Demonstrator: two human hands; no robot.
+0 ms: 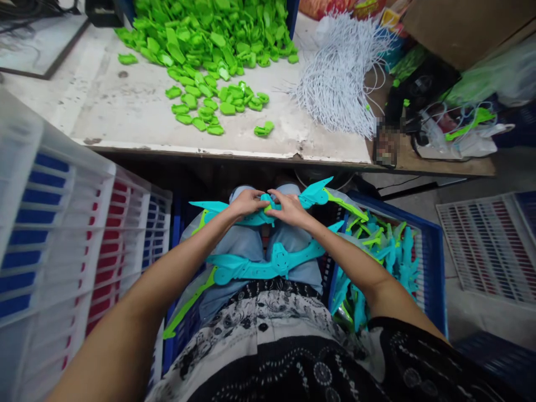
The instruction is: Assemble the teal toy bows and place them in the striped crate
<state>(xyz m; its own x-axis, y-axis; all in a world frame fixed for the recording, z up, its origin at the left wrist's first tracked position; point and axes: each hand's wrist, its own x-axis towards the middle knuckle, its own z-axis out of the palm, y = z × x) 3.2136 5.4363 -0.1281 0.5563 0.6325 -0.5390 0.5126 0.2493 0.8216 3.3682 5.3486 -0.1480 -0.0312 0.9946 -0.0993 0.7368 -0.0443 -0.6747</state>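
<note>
Both hands grip the middle of a turquoise plastic toy bow point(312, 194) with lime-green tips, held across my knees. My left hand point(248, 203) closes on the left of its centre. From the other side, the thumb and fingers of my right hand point(288, 209) press around the same hub, where a small green piece point(267, 206) shows between the hands. Exactly how that piece sits is hidden by the fingers. A second turquoise bow point(255, 268) with a green end lies across my lap, nearer my body.
Loose green plastic pieces point(218, 50) are heaped on the worktable point(138, 106). Right of them lies a bundle of white strings point(339, 78). A blue crate point(433, 268) of turquoise and green parts stands at my right; stacked crates point(79, 223) rise at my left.
</note>
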